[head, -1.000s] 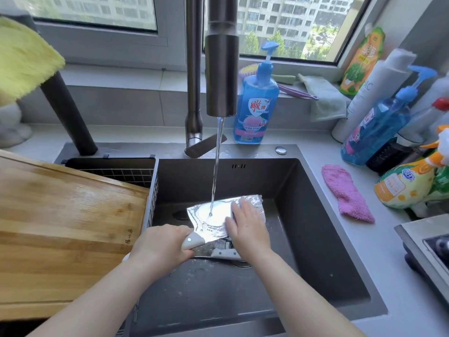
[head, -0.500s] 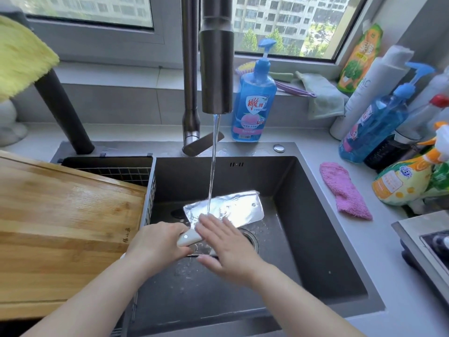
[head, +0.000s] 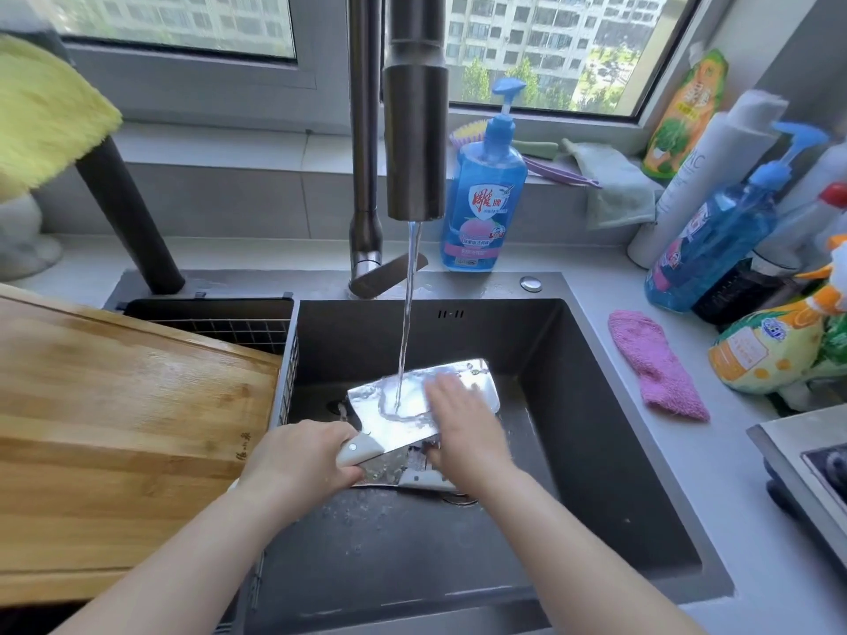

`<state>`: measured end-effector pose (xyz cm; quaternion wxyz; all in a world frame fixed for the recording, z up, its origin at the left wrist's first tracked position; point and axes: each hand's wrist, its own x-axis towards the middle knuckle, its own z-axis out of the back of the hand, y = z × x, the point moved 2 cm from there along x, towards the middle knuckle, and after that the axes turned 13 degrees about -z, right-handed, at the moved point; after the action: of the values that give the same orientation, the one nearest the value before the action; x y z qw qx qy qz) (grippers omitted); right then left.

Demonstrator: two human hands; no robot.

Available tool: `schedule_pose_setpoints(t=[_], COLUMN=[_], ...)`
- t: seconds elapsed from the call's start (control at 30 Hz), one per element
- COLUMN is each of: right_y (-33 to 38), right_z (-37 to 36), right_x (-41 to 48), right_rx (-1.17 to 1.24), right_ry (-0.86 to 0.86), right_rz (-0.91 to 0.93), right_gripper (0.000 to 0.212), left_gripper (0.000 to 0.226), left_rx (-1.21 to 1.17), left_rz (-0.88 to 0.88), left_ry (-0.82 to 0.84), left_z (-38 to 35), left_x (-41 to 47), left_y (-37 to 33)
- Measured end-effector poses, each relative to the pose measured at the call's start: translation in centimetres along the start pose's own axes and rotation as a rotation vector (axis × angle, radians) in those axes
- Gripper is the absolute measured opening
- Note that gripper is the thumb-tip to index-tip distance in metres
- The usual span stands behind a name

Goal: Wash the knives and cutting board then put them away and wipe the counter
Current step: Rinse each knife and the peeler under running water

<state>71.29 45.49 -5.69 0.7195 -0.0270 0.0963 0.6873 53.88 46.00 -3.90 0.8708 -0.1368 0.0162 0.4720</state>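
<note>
A steel cleaver (head: 389,405) with a white handle lies flat under the running water over the dark sink (head: 596,428). My left hand (head: 298,460) grips its handle. My right hand (head: 463,428) lies flat on the blade with fingers spread, rubbing it. A second white-handled knife (head: 424,481) rests on the sink floor below, mostly hidden by the cleaver and my right hand. The wooden cutting board (head: 114,428) lies across the left side of the sink.
The tap (head: 415,130) runs a thin stream. A blue soap bottle (head: 483,194) stands behind the sink. A pink cloth (head: 655,364) lies on the right counter beside several cleaning bottles (head: 715,236). A yellow cloth (head: 41,112) hangs at far left. The hob edge (head: 806,465) is at right.
My right hand slid from the handle end of the blade back toward its far end. The cleaver stays under the stream, held by my left hand.
</note>
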Motion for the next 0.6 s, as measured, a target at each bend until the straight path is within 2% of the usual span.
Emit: schedule_pose_setpoints(t=[0.07, 0.2, 0.27, 0.33, 0.4, 0.47, 0.53, 0.57, 0.6], right_y=[-0.9, 1.6, 1.7, 0.4, -1.7, -3.2, -3.7, -3.3, -2.5], right_z=[-0.4, -1.8, -1.8, -0.9, -0.2, -0.1, -0.6, -0.9, -1.1], right_x=[0.2, -1.2, -1.1, -0.6, -0.2, -0.9, -2.5, -3.0, -3.3], right_rx=[0.004, -0.032, 0.003, 0.048, 0.076, 0.361, 0.823, 1.094, 1.340], right_ry=[-0.035, -0.152, -0.157, -0.181, -0.209, -0.166, -0.260, -0.215, -0.082], right_rz=[-0.141, 0.067, 0.069, -0.029, -0.173, -0.373, -0.599, -0.702, -0.771], right_gripper=[0.079, 0.092, 0.094, 0.091, 0.077, 0.066, 0.060, 0.056, 0.049], left_gripper=[0.032, 0.034, 0.034, 0.034, 0.034, 0.033, 0.033, 0.033, 0.033], left_rx=[0.006, 0.009, 0.011, -0.008, -0.025, -0.030, -0.045, -0.058, -0.070], left_rz=[0.000, -0.023, -0.029, -0.023, -0.016, -0.001, 0.018, 0.024, 0.025], left_ry=[0.006, 0.003, -0.003, -0.013, -0.026, -0.037, -0.040, -0.042, -0.048], left_z=[-0.1, 0.0, 0.2, 0.3, 0.1, 0.0, -0.1, -0.1, 0.0], left_x=[0.0, 0.6, 1.0, 1.4, 1.6, 1.7, 1.8, 2.0, 2.2], left_y=[0.0, -0.9, -1.3, -1.4, -1.3, -1.3, -1.3, -1.4, -1.5])
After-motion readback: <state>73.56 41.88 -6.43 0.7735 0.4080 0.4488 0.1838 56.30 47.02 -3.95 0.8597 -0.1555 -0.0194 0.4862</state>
